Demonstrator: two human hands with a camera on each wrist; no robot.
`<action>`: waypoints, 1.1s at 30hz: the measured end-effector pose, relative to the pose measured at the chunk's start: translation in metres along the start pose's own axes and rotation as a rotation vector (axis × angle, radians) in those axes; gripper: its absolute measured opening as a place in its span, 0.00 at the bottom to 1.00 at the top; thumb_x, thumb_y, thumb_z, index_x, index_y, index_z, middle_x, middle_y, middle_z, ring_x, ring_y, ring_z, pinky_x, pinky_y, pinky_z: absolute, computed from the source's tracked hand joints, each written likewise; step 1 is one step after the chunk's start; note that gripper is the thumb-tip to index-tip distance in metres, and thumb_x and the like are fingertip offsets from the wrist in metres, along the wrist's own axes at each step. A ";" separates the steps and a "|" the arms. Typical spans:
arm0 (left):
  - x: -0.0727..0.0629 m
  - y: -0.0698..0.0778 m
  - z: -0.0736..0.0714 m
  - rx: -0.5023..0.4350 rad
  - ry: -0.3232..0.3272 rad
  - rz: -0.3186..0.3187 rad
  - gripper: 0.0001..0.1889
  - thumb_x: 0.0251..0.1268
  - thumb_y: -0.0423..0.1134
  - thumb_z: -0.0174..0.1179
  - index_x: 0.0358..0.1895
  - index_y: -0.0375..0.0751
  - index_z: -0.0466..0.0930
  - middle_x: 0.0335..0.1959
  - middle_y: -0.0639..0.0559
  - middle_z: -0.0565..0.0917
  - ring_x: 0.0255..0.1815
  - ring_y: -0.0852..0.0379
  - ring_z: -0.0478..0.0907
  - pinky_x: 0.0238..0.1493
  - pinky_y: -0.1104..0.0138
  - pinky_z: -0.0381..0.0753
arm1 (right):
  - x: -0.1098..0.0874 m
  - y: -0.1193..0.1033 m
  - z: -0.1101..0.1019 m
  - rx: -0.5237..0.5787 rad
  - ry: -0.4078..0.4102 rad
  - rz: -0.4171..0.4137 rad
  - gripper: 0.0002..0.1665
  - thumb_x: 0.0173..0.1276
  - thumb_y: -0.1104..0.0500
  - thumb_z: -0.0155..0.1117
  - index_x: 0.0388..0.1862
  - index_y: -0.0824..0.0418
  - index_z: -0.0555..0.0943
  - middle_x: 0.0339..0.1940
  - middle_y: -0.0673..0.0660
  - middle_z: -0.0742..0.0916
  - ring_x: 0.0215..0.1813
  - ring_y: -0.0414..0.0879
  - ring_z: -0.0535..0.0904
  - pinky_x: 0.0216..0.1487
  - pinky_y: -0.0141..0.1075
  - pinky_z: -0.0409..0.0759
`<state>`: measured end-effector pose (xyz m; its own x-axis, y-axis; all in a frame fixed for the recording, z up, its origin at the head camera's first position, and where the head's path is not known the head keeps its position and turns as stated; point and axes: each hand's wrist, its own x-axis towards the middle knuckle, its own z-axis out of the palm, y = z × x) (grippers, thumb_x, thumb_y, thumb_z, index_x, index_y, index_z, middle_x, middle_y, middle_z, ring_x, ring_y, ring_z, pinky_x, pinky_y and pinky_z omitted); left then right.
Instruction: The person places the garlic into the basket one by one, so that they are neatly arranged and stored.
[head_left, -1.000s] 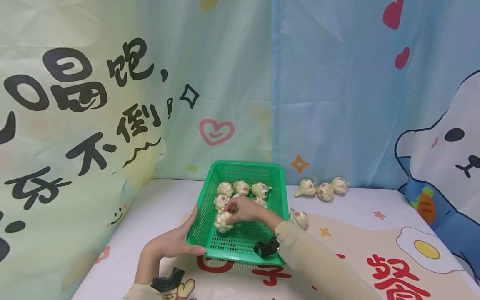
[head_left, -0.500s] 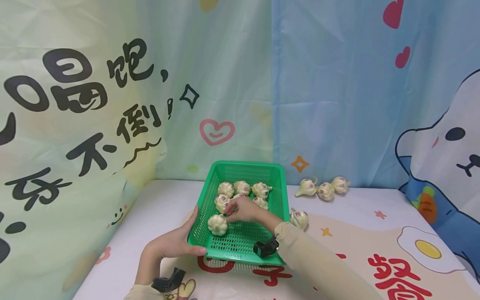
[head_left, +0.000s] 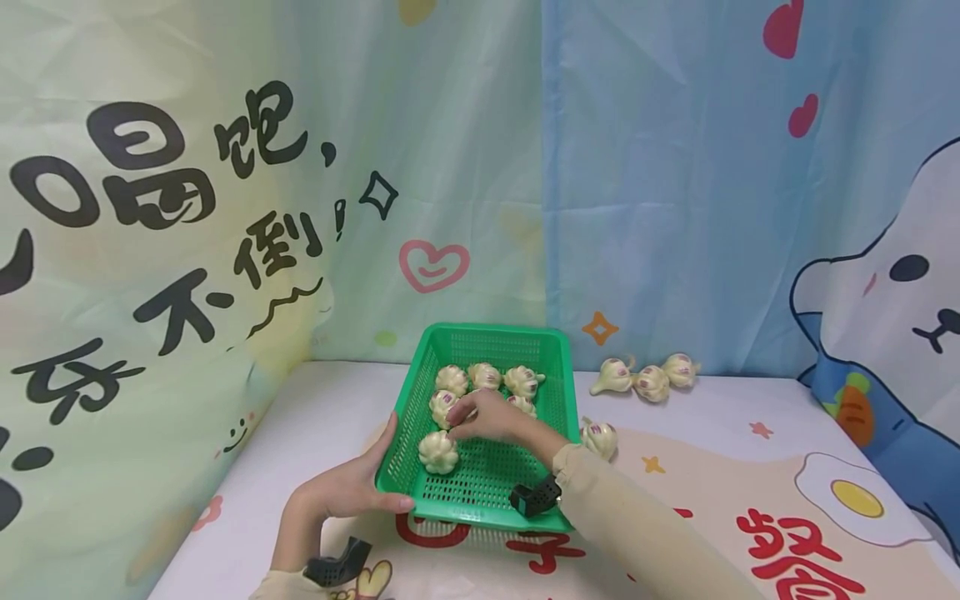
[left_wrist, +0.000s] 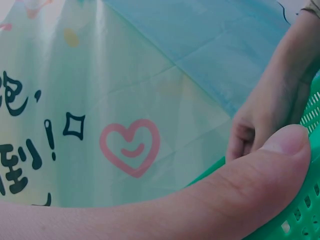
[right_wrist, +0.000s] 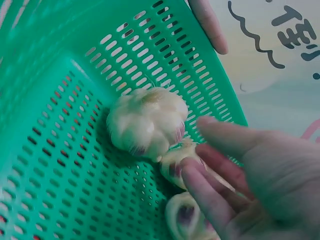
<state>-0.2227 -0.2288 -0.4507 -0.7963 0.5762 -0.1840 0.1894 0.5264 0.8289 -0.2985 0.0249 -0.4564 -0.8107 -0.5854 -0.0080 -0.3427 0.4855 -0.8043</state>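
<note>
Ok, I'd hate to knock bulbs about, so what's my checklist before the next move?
1. Basket steadied: ok, left grip against its left side.
2. Front-left bulb free: ok, gap separates it from right grip.
3. Neighbouring bulb untouched: cannot tell; fingers overlap it in right wrist view.
4. Every bulb inside: not ok; four loose bulbs sit right of the basket.
5. Bulb count inside: cannot tell; right grip hides part.

Free near-middle basket floor (head_left: 483, 479), garlic bulbs (head_left: 438, 452) beyond and leftward, right forearm (head_left: 630, 504) over rim (head_left: 567, 367)
</note>
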 end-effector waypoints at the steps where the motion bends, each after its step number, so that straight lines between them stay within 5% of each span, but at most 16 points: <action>1: 0.000 0.000 0.000 -0.004 -0.003 -0.002 0.65 0.52 0.55 0.69 0.74 0.53 0.17 0.77 0.47 0.26 0.78 0.42 0.35 0.71 0.47 0.52 | -0.002 -0.001 -0.002 0.016 0.003 0.001 0.18 0.64 0.58 0.66 0.50 0.66 0.81 0.49 0.61 0.85 0.52 0.54 0.82 0.47 0.37 0.80; 9: 0.001 0.001 0.000 0.006 0.004 0.005 0.66 0.51 0.55 0.69 0.74 0.51 0.17 0.77 0.44 0.26 0.77 0.41 0.35 0.71 0.47 0.52 | -0.028 -0.020 -0.031 0.066 0.086 -0.077 0.19 0.66 0.57 0.63 0.54 0.64 0.80 0.53 0.63 0.84 0.55 0.56 0.80 0.49 0.38 0.80; 17: 0.000 0.001 0.000 0.023 0.011 0.015 0.66 0.51 0.55 0.69 0.74 0.50 0.17 0.77 0.44 0.26 0.77 0.40 0.34 0.71 0.45 0.51 | -0.074 -0.008 -0.079 0.101 0.265 -0.031 0.22 0.67 0.49 0.62 0.57 0.54 0.78 0.57 0.57 0.82 0.59 0.52 0.78 0.54 0.44 0.78; 26: 0.001 0.002 0.001 0.029 0.012 0.004 0.65 0.52 0.54 0.69 0.74 0.51 0.17 0.77 0.45 0.26 0.77 0.40 0.32 0.71 0.44 0.51 | -0.126 0.051 -0.098 -0.095 0.444 -0.043 0.20 0.67 0.53 0.63 0.55 0.60 0.80 0.52 0.59 0.84 0.53 0.54 0.81 0.50 0.42 0.81; 33: -0.001 0.003 0.001 0.022 0.010 -0.016 0.65 0.53 0.53 0.68 0.74 0.51 0.17 0.77 0.44 0.25 0.77 0.40 0.31 0.71 0.44 0.50 | -0.147 0.099 -0.088 -0.407 0.465 -0.208 0.14 0.57 0.68 0.69 0.42 0.56 0.86 0.44 0.50 0.88 0.50 0.49 0.82 0.50 0.46 0.80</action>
<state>-0.2204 -0.2274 -0.4488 -0.8052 0.5611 -0.1921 0.1886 0.5493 0.8140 -0.2550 0.2163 -0.4825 -0.7978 -0.3960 0.4546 -0.5927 0.6534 -0.4709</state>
